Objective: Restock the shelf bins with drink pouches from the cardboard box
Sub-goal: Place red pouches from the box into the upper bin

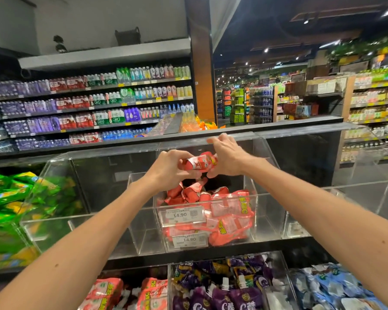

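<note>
Pouch [198,164], red and white, is being held in mid-air at the centre of the view, just above a clear plastic bin [253,198]. Its long axis is running roughly from 9 o'clock to 3 o'clock, with the 3 o'clock end tipping slightly higher. Which end is carrying the spout cannot be told. The left hand [171,170] is curling its fingers round the 9 o'clock end. The right hand [227,159] is pinching the 3 o'clock end, its upper fingers reaching toward the bin's top edge. Two bare forearms are stretching in from 7 and 5 o'clock.

The bin is sitting on a dark shelf [143,258] in a supermarket aisle. A heap of red pouches [229,211] is piling up inside it, mostly toward its 3 o'clock side. Two white price tags [180,214] reading 14.90 are hanging on the clear front wall, partly covering the heap.

Green packs [11,198] are lying at 9 o'clock. On the lower tier, pink packs [108,291] are lying at 7 o'clock, purple pouches [222,294] at 6 o'clock and pale blue pouches [336,287] at 5 o'clock. Behind, long racks of bottled water [87,101] are filling 10 o'clock. A brown pillar [202,74] is rising at 12 o'clock, and blurred aisles are receding at 2 o'clock.
</note>
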The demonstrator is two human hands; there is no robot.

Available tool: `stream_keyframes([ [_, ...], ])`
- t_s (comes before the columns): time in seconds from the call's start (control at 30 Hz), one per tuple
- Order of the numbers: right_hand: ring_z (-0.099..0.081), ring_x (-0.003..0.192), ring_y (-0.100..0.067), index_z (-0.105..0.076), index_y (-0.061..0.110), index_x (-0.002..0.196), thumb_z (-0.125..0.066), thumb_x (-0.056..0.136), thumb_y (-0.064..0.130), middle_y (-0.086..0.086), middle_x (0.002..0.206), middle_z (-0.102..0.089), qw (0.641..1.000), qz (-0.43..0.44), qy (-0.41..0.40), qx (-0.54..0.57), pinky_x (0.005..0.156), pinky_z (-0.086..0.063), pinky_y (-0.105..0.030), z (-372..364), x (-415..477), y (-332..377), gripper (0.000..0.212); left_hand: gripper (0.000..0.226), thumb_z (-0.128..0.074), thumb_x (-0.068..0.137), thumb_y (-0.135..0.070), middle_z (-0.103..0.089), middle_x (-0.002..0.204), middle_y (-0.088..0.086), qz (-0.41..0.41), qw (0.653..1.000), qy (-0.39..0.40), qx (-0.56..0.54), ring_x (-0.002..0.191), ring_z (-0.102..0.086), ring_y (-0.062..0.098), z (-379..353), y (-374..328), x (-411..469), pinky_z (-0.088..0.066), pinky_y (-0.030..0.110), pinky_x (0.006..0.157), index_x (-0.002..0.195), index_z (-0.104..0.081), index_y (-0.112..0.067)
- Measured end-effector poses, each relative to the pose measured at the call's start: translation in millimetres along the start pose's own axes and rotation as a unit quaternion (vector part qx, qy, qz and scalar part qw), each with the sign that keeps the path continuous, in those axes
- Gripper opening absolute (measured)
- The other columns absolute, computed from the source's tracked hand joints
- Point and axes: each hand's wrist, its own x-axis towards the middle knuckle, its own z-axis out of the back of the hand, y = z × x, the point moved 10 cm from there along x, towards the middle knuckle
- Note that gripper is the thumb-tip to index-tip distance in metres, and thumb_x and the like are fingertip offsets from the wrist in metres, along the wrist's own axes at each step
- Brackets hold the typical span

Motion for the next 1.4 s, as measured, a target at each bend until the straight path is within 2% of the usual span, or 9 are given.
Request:
stream_keyframes([
  [0.07,-0.046,0.125,-0.032,-0.039,0.011,0.141,-0.083,0.073,0.046,-0.014,0.136,-0.044,0.997,-0.046,-0.053,0.045,0.101,-0.045,-0.047,-4.8,-7.8,-2.7,0.088,0.038,-0.077,0.079,-0.050,-0.069,0.083,-0.005,0.016,0.998,-0.035,0.049,0.070,-0.063,0.012,1.0,5.3,0.7,-0.051,0.031,0.068,0.100,-0.074,-0.018],
  [0.2,-0.071,0.086,-0.030,-0.070,0.005,0.099,-0.069,0.088,0.017,-0.021,0.099,-0.073,0.951,-0.054,0.050,0.301,0.083,-0.057,-0.054,-48.0,-9.9,7.4,0.017,0.050,-0.064,0.085,-0.061,-0.066,0.077,0.005,0.070,0.988,-0.076,0.114,0.072,-0.064,0.025,-9.0,19.9,6.3,-0.053,0.039,0.068,0.076,-0.063,-0.012],
  [0.37,-0.071,0.084,-0.025,-0.072,0.007,0.104,-0.071,0.083,0.013,-0.018,0.096,-0.074,0.941,-0.066,0.072,0.324,0.082,-0.057,-0.049,-68.7,-0.6,7.4,0.022,0.053,-0.051,0.095,-0.059,-0.069,0.106,0.015,0.092,0.967,0.009,0.235,0.102,-0.061,0.033,-35.5,29.2,17.8,-0.045,0.041,0.079,0.094,-0.066,-0.008],
  [0.53,-0.057,0.058,-0.011,-0.073,0.015,0.097,-0.061,0.090,0.016,0.000,0.075,-0.067,0.962,-0.056,0.094,0.249,0.053,-0.046,-0.025,-85.1,7.6,17.4,0.014,0.041,-0.044,0.104,-0.042,-0.060,0.126,0.013,0.078,0.934,0.082,0.337,0.123,-0.045,0.030,-44.8,34.4,19.7,-0.041,0.041,0.093,0.120,-0.062,-0.008],
  [0.73,-0.061,0.074,-0.012,-0.071,0.018,0.101,-0.059,0.092,0.016,-0.004,0.095,-0.071,0.970,-0.062,0.120,0.202,0.063,-0.048,-0.026,-87.5,2.2,20.8,0.016,0.038,-0.042,0.106,-0.039,-0.059,0.127,0.011,0.052,0.924,0.126,0.357,0.121,-0.049,0.030,-50.5,40.5,15.8,-0.041,0.039,0.086,0.126,-0.060,-0.013],
  [0.83,-0.066,0.089,-0.025,-0.067,0.011,0.098,-0.060,0.090,0.019,-0.007,0.098,-0.071,0.978,-0.072,0.093,0.171,0.070,-0.053,-0.033,-77.3,-1.4,19.9,0.013,0.037,-0.045,0.103,-0.039,-0.065,0.119,0.017,0.029,0.948,0.080,0.307,0.111,-0.059,0.036,-39.8,35.9,17.8,-0.046,0.040,0.082,0.112,-0.065,-0.009],
  [1.0,-0.054,0.124,-0.029,-0.051,0.007,0.138,-0.062,0.092,0.030,-0.012,0.134,-0.060,0.990,-0.044,-0.004,0.135,0.101,-0.044,-0.034,-34.9,-29.1,29.2,0.052,0.021,-0.060,0.094,-0.026,-0.075,0.099,0.007,0.047,0.997,-0.028,0.060,0.095,-0.068,0.025,-3.5,21.8,4.4,-0.052,0.032,0.084,0.098,-0.077,-0.015],
  [1.17,-0.063,0.099,-0.018,-0.062,0.013,0.128,-0.064,0.088,0.021,-0.002,0.106,-0.069,0.958,0.020,-0.139,0.250,0.093,-0.047,-0.032,15.0,-135.7,15.5,0.041,0.009,-0.068,0.092,-0.027,-0.068,0.073,-0.015,-0.025,0.987,-0.122,-0.106,0.062,-0.060,-0.003,13.7,-71.9,-49.7,-0.045,0.017,0.061,0.085,-0.070,-0.031],
  [1.4,-0.061,0.066,-0.003,-0.070,0.020,0.103,-0.060,0.083,0.022,0.012,0.078,-0.066,0.911,-0.066,-0.187,0.361,0.067,-0.055,-0.029,-10.3,-362.2,-137.7,0.022,0.005,-0.067,0.087,-0.037,-0.070,0.076,-0.011,-0.071,0.973,-0.007,-0.218,0.066,-0.060,0.003,-157.4,-240.5,-139.7,-0.048,0.019,0.062,0.092,-0.069,-0.037],
])
